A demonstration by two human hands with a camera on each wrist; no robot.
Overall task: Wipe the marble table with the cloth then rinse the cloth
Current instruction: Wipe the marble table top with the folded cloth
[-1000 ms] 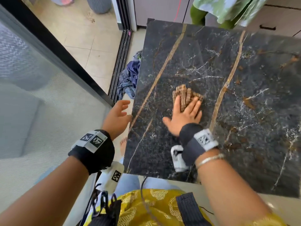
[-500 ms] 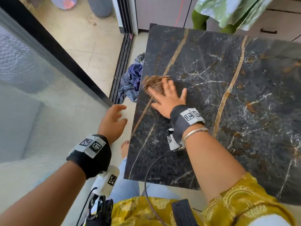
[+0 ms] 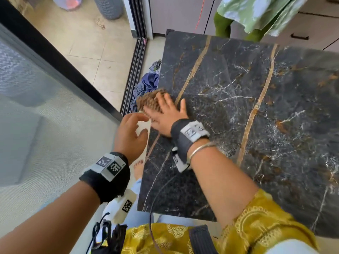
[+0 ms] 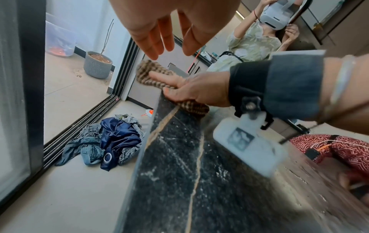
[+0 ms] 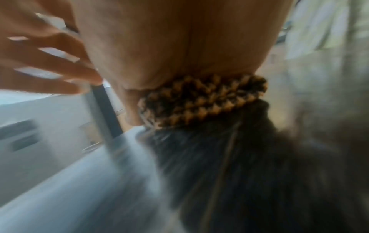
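Observation:
A brown knitted cloth point(image 3: 149, 100) lies at the left edge of the black marble table point(image 3: 238, 116), part of it overhanging. My right hand point(image 3: 165, 114) presses flat on the cloth with straight fingers; the left wrist view shows the cloth point(image 4: 151, 75) under that right hand point(image 4: 191, 89). In the blurred right wrist view the cloth point(image 5: 201, 100) bunches beneath the palm. My left hand point(image 3: 131, 132) hovers open just off the table's left edge, beside the right hand, holding nothing; its fingers point(image 4: 159, 39) hang relaxed.
A heap of blue fabric point(image 4: 111, 138) lies on the floor beside the sliding door track point(image 3: 135, 70). A grey plant pot point(image 4: 97, 64) stands beyond. A person in green point(image 3: 256, 13) stands behind the table, a glass panel point(image 3: 36, 110) to my left.
My right hand has swept the cloth leftward across the marble to the table's left edge. My left hand has risen up beside it.

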